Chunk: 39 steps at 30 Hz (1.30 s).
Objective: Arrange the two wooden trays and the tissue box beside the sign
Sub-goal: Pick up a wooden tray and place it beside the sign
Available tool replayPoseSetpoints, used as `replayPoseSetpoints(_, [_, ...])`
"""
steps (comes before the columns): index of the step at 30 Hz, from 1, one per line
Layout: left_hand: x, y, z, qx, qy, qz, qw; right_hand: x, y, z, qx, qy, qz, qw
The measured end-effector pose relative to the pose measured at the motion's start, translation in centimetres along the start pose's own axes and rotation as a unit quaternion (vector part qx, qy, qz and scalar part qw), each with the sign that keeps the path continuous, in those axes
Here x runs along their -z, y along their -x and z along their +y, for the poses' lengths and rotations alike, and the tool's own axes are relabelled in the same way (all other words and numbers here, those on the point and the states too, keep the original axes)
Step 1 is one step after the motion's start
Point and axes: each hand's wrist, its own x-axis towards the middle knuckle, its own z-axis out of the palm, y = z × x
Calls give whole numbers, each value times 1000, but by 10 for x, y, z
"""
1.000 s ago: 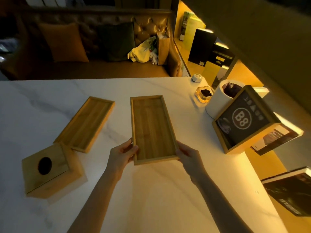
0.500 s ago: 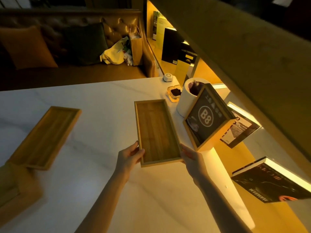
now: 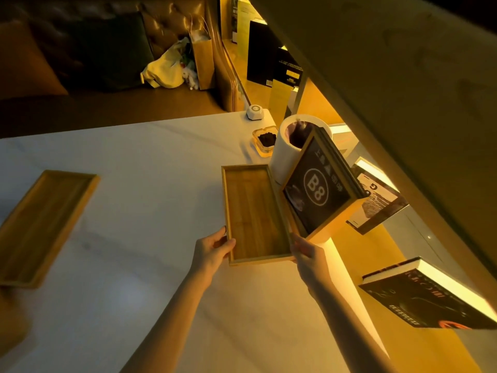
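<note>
At the far left of the white table (image 3: 139, 168) lies the second wooden tray (image 3: 40, 224), flat and angled, well apart from everything else; the dim shape at the bottom-left corner may be the tissue box, but it is too dark to tell. Toward the middle, the left hand (image 3: 212, 251) grips the near left corner of the first wooden tray (image 3: 255, 214), thumb on the rim and fingers (image 3: 222, 234) curled under the edge. The right hand (image 3: 309, 255) clasps the near right corner, its fingers closed around the rim. This tray runs lengthwise away from the person, its right side just beside the B8 sign (image 3: 320, 187). Behind the sign stand a white cylinder (image 3: 282, 154), an ashtray (image 3: 265, 141) and a small white puck (image 3: 255, 112)
</note>
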Motion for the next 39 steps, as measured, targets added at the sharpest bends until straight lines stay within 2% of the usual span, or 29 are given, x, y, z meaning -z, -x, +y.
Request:
replayPoseSetpoints(8, [-9, -12, -5, 9, -15, 9, 1000, -1, -17, 9, -8, 15, 13, 1000])
replayPoseSetpoints(12, [-12, -16, -13, 9, -23, 10, 1000, -3, -20, 15, 20, 38, 23, 999])
replayPoseSetpoints(16, [-17, -20, -20, -17, -82, 22, 996, -6, -22, 22, 55, 102, 59, 991])
replayPoseSetpoints(21, [-23, -27, -27, -35, -200, 38, 978, -14, -25, 32, 83, 201, 65, 974])
replayPoseSetpoints(30, [-32, -32, -37, -55, -281, 51, 957, -21, -23, 38, 77, 249, 111, 959])
replayPoseSetpoints(34, [-31, -33, -40, -67, -311, 41, 947, -17, -24, 38, 68, 230, 103, 965])
replayPoseSetpoints(36, [-30, -34, -40, -77, -319, 36, 944, -15, -24, 38, 88, 238, 97, 962])
replayPoseSetpoints(39, [-28, -25, -41, -111, -321, 30, 940, -10, -11, 46, 176, 273, 118, 938])
